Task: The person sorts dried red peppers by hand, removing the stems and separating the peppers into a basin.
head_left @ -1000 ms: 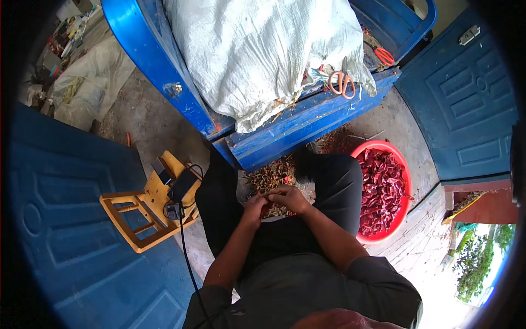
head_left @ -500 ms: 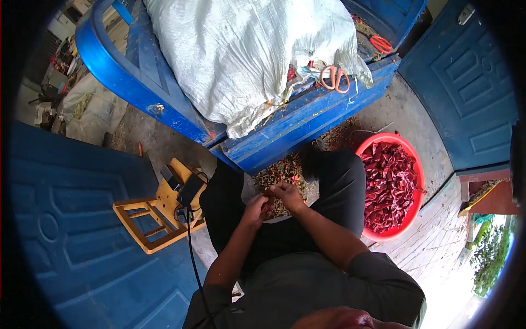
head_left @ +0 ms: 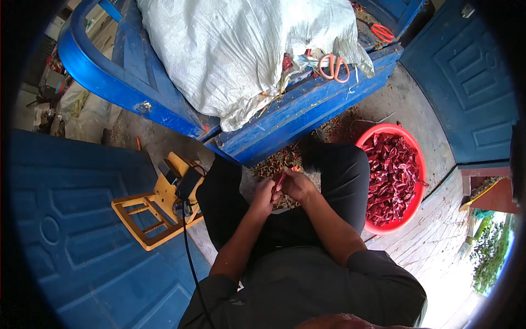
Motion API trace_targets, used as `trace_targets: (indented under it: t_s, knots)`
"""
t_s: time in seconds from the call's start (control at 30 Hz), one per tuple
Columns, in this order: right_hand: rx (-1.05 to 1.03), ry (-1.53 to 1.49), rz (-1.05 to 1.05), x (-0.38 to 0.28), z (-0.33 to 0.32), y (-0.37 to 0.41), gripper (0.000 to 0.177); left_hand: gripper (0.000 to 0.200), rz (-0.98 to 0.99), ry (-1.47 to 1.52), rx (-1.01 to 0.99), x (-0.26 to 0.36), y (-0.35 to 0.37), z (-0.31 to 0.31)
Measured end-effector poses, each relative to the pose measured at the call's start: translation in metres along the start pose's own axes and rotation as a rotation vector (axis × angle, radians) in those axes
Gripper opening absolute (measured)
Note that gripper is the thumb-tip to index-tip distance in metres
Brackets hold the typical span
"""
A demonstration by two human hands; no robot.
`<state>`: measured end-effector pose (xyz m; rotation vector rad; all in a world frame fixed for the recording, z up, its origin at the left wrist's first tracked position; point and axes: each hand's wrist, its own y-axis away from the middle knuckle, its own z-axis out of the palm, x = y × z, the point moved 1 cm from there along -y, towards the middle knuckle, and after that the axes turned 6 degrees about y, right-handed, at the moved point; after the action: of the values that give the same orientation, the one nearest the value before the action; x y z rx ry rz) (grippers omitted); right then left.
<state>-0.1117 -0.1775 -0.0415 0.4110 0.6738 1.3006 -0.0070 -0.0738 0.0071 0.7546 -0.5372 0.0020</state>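
Note:
Between my knees, my left hand (head_left: 266, 194) and my right hand (head_left: 298, 185) meet close together. A dried red chili (head_left: 280, 179) stands up between them, with the fingers of both hands closed round it. Beneath the hands lies a pile of stems and chili scraps (head_left: 274, 166) on the ground. Right of my right knee sits a red basin (head_left: 420, 189) full of dried red chilies (head_left: 390, 181).
A white woven sack (head_left: 219, 55) lies on the blue cart (head_left: 307, 118) ahead, with orange-handled scissors (head_left: 334, 68) at its edge and red-handled scissors (head_left: 382, 33) farther right. A wooden chair (head_left: 156, 211) with a black cable stands left.
The view has shifted slightly. My hands have moved a little to the right and turned, and a chili now shows upright between them.

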Motion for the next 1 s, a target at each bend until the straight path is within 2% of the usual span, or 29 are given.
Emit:
trace_targets:
  t_s: [0.07, 0.13, 0.2, 0.23, 0.27, 0.33, 0.37, 0.4, 0.43, 0.5, 0.53, 0.57, 0.63, 0.7, 0.77, 0.83, 0.87, 0.93, 0.97, 1.0]
  knots:
    - [0.088, -0.056, -0.007, -0.002, 0.004, -0.003, 0.026, 0.014, -0.003, 0.018, -0.023, -0.003, -0.003, 0.000]
    - [0.240, -0.205, -0.249, -0.019, -0.050, -0.026, 0.022, 0.016, 0.011, 0.014, -0.011, 0.011, 0.007, 0.002]
    - [0.216, 0.080, -0.408, -0.048, -0.033, -0.012, 0.019, 0.022, 0.069, -0.062, 0.027, 0.029, 0.030, -0.008]
    - [0.244, 0.323, -0.425, -0.058, -0.026, 0.000, 0.016, 0.025, 0.112, -0.123, 0.043, 0.032, 0.040, -0.018]
    - [0.267, 0.269, -0.456, -0.056, -0.008, 0.009, 0.008, 0.025, 0.080, -0.119, 0.068, 0.029, 0.042, -0.037]
    - [0.248, 0.341, -0.426, -0.057, 0.021, 0.025, 0.008, 0.026, 0.119, -0.014, 0.073, 0.024, 0.037, -0.069]
    - [0.217, 0.415, -0.406, -0.047, 0.024, 0.031, 0.010, 0.026, 0.104, -0.012, 0.092, 0.022, 0.044, -0.069]
    - [0.202, 0.517, -0.376, -0.042, 0.020, 0.034, 0.025, 0.026, 0.094, -0.067, 0.072, 0.022, 0.046, -0.059]
    - [0.201, 0.514, -0.368, -0.037, 0.012, 0.034, 0.025, 0.026, 0.084, -0.126, 0.050, 0.023, 0.048, -0.051]
    - [0.346, 1.423, -0.598, -0.028, 0.005, 0.037, 0.042, 0.024, 0.117, -0.107, 0.053, 0.017, 0.044, -0.041]
    - [0.337, 1.321, -0.550, -0.025, 0.005, 0.037, 0.052, 0.023, 0.158, -0.087, 0.041, 0.016, 0.042, -0.038]
    - [0.339, 1.325, -0.556, -0.024, 0.006, 0.039, 0.052, 0.023, 0.162, -0.085, 0.034, 0.017, 0.038, -0.035]
    - [0.200, 1.006, -0.251, -0.016, 0.053, 0.063, 0.049, 0.020, 0.184, -0.068, 0.034, 0.012, 0.035, -0.033]
    - [0.172, 1.132, -0.300, 0.002, 0.057, 0.054, 0.044, 0.020, 0.170, -0.096, 0.029, 0.009, 0.037, -0.029]
    - [0.039, 1.317, -0.555, 0.017, 0.060, 0.051, 0.035, 0.020, 0.162, -0.135, 0.021, 0.003, 0.047, -0.033]
    - [0.159, 1.205, -0.532, 0.012, 0.059, 0.055, 0.026, 0.019, 0.102, -0.153, 0.026, 0.005, 0.043, -0.031]
    - [0.200, 1.164, -0.587, 0.006, 0.056, 0.060, 0.022, 0.019, 0.113, -0.155, 0.003, 0.006, 0.042, -0.028]
    - [0.198, 1.039, -0.830, -0.026, 0.050, 0.081, 0.019, 0.016, 0.080, -0.162, 0.002, 0.011, 0.052, -0.014]
    - [0.246, 0.949, -0.830, -0.052, 0.063, 0.111, 0.015, 0.016, 0.087, -0.155, -0.013, 0.008, 0.048, -0.017]
    - [0.398, 0.958, -0.943, -0.075, 0.073, 0.141, 0.013, 0.015, 0.061, -0.159, -0.014, 0.003, 0.042, -0.027]
